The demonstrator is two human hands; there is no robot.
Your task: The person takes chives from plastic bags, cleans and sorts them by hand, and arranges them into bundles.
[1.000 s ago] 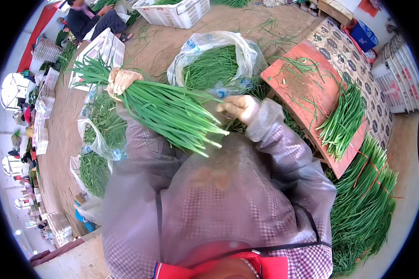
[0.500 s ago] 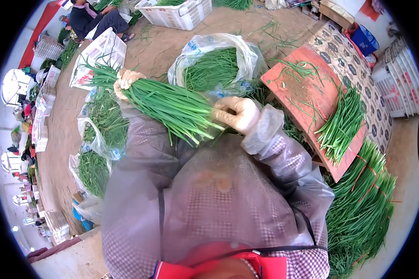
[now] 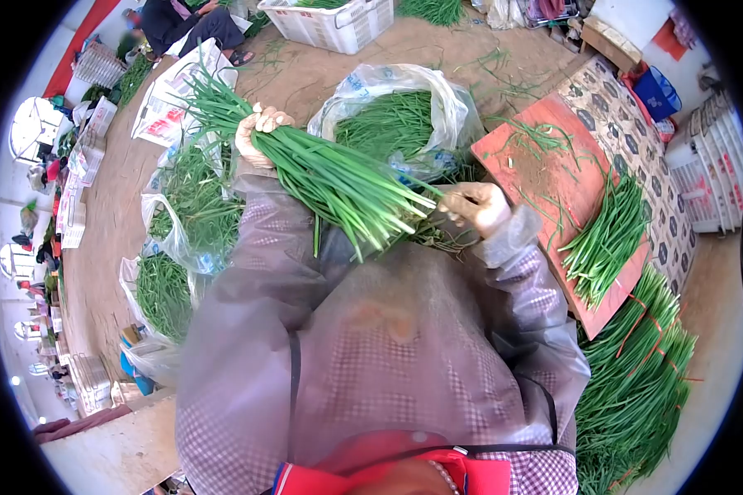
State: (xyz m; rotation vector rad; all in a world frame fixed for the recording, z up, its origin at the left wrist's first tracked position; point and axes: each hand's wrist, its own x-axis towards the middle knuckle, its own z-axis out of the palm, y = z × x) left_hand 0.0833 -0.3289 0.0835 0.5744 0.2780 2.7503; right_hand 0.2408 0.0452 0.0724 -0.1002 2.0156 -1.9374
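My left hand (image 3: 260,134) is wrapped round a thick bunch of garlic chives (image 3: 343,181), held above my lap. The green leaf tips point up and left, and the pale cut ends point down and right. Just past those ends is my right hand (image 3: 479,208), its thumb and fingers pinched together on the end of a single stalk that runs from the bunch. An open plastic bag of chives (image 3: 388,124) stands beyond the bunch. Another chive bundle (image 3: 607,243) lies on the reddish board (image 3: 504,153) to my right.
Tied chive bundles (image 3: 636,388) are piled below the board. More plastic bags of greens (image 3: 194,202) stand at my left. A white crate (image 3: 330,25) is at the back, near a seated person (image 3: 190,29). Stacked white crates (image 3: 710,165) and a blue bucket (image 3: 656,89) stand far right.
The bunch in my left hand has moved a little to the right in view. My right hand has moved right and down, away from the cut ends, with a stalk between its fingers.
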